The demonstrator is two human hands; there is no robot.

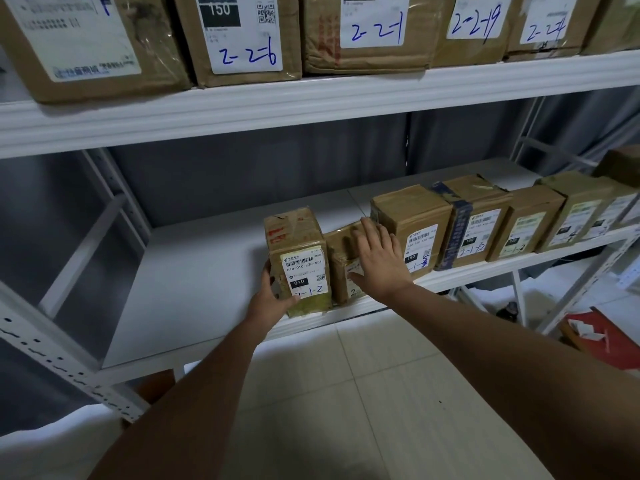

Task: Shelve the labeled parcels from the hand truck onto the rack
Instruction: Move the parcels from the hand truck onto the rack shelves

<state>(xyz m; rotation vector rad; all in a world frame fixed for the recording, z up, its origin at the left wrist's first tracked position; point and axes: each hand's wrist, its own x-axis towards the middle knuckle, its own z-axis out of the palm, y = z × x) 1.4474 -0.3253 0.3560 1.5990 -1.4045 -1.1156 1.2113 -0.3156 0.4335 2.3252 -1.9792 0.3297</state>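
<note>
**Parcel seated at the left end of the lower shelf row**

We find the left hand point(268, 299) gripping the upright brown cardboard parcel with the white shipping label point(299, 261) at its lower left corner, thumb across the front edge and fingers round the side. The right hand point(379, 258) lies with fingers extended and flat on the low, squat brown cardboard parcel point(341, 249) just beside it; it presses rather than clasps.

Both parcels stand on the lower white metal shelf point(194, 282) of the rack, at its front edge. The upright one touches the squat one, which in turn abuts the row of taped brown cardboard boxes point(485, 223) running off to the right.

On progress, we judge the shelving well advanced: the lower row holds several parcels, and the upper white shelf point(311, 98) carries a line of larger brown cartons point(367, 32). The present parcel appears placed and is being squared up. The shelf left of it is bare. The hand truck is out of view, so we cannot tell how many parcels remain.

Writing read: the gripped parcel's label shows "010-010-L30-551", a black block reading "010", and handwritten blue "2-1-2". Neighbouring labels show "150" and what looks like "2-1-2". The upper cartons bear "150" and blue "2-2-6", with further "2-2-" marks whose last figures we cannot read.
</note>
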